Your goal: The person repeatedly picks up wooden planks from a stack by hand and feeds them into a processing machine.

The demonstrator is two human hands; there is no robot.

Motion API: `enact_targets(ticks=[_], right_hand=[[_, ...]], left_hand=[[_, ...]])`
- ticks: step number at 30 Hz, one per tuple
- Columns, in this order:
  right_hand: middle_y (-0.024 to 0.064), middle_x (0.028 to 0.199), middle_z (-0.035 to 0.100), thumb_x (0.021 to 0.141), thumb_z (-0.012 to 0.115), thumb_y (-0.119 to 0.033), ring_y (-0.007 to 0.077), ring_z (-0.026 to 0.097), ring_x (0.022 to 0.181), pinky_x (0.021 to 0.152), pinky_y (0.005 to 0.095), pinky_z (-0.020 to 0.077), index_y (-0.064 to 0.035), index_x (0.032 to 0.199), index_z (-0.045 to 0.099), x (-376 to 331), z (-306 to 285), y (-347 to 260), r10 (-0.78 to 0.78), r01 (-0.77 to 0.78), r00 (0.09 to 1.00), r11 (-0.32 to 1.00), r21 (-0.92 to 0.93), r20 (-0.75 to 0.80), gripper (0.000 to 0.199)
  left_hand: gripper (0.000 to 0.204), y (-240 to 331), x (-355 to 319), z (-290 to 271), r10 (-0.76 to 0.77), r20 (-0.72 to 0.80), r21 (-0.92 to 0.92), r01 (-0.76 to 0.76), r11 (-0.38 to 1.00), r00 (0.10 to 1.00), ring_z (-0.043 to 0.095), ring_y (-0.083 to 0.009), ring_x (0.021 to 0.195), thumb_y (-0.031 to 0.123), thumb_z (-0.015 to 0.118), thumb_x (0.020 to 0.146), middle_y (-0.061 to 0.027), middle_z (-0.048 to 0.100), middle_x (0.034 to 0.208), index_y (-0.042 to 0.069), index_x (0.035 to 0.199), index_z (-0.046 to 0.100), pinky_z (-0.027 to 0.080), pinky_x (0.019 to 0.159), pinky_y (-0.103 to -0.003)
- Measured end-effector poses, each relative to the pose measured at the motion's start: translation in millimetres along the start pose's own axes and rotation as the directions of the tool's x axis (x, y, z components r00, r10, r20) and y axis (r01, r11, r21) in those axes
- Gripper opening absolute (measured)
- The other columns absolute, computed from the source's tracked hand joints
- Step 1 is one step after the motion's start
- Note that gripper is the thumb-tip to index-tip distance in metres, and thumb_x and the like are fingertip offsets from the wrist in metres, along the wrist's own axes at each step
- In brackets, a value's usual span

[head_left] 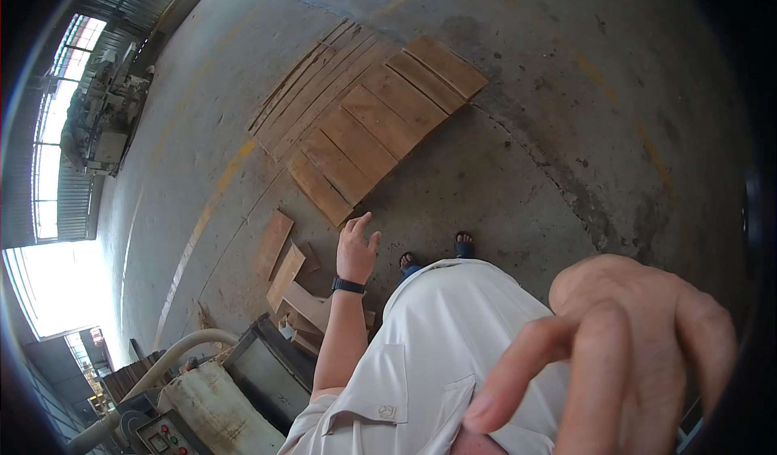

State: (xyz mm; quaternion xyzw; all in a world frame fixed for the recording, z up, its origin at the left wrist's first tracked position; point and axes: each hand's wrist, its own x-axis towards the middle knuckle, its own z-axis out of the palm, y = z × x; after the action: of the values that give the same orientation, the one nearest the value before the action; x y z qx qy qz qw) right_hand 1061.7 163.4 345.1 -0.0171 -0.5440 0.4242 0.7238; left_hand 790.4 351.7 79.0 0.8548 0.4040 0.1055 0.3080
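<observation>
My left hand (356, 251), with a dark watch (349, 285) on its wrist, is held out over the floor with thumb and fingers apart. Nothing is in it. In the picture it comes nearest to the close end of a row of brown wooden boards (371, 129), though a gap to them cannot be judged. Large at the lower right, my right hand (639, 334) is raised close to the camera. Its fingers are bent and spread, and no object shows in them.
Thin wooden strips (312, 79) lie beyond the boards. Wood offcuts (285, 273) are heaped left of my arm, beside a machine (214, 406) with a hose (182, 346) and a button panel (162, 437). More machinery (105, 127) stands along the far left wall.
</observation>
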Motion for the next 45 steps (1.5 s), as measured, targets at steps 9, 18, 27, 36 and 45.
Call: enact_targets(ticks=[9,18,27,36,45], right_hand=[[0.0052,0.105,0.071,0.098,0.057,-0.025,0.0279,0.055,0.121,0.105,0.0554,0.0435,-0.0131,0.15,0.039,-0.7,5.2,6.8,-0.011,0.005,0.999,0.991,0.132,0.043,0.057],[0.0075,0.107,0.071,0.096,0.057,-0.021,0.0278,0.056,0.12,0.104,0.0533,0.0448,-0.0106,0.15,0.036,-21.2,6.2,-9.6,0.005,-0.004,1.0,0.986,0.166,-0.01,0.059],[0.0098,0.109,0.07,0.095,0.057,-0.016,0.0278,0.057,0.119,0.103,0.0513,0.046,-0.008,0.151,0.034,-28.1,7.1,-29.1,-0.017,0.021,1.0,0.98,0.198,-0.018,0.061],[0.0121,0.11,0.069,0.093,0.056,-0.012,0.0277,0.058,0.118,0.102,0.0492,0.0473,-0.0055,0.151,0.032,-25.4,-5.5,-33.9,-0.05,0.051,0.999,0.954,0.295,-0.011,0.063],[0.0143,0.112,0.068,0.092,0.056,-0.008,0.0276,0.059,0.117,0.1,0.0471,0.0486,-0.0029,0.152,0.03,-13.4,-24.4,-25.4,-0.089,0.07,0.996,0.9,0.431,0.024,0.066]], left_hand=[[0.043,-1.0,-11.6,-2.5,-0.006,-0.008,0.031,0.007,1.0,1.0,0.06,-0.0347,0.112,0.016,0.07,0.087,-0.0154,0.062,0.122,0.008,0.129,0.061,0.05,0.096,-0.041],[0.045,3.8,-13.5,0.9,-0.01,-0.015,-0.007,0.01,1.0,1.0,0.059,-0.0369,0.114,0.015,0.07,0.086,-0.0178,0.062,0.122,0.007,0.13,0.061,0.048,0.098,-0.042],[0.045,-17.5,-13.4,27.5,0.011,0.02,-0.01,-0.01,1.0,1.0,0.059,-0.0357,0.116,0.015,0.069,0.088,-0.0161,0.062,0.125,0.008,0.131,0.06,0.048,0.099,-0.042],[0.044,11.5,-1.9,24.1,0.001,0.036,0.026,-0.002,1.0,0.999,0.06,-0.0345,0.115,0.014,0.069,0.089,-0.0148,0.062,0.124,0.008,0.132,0.059,0.049,0.098,-0.041],[0.044,20.8,6.9,40.0,-0.022,0.055,-0.069,0.026,0.997,0.998,0.059,-0.0341,0.116,0.016,0.068,0.089,-0.0148,0.062,0.125,0.008,0.132,0.06,0.048,0.099,-0.041]])
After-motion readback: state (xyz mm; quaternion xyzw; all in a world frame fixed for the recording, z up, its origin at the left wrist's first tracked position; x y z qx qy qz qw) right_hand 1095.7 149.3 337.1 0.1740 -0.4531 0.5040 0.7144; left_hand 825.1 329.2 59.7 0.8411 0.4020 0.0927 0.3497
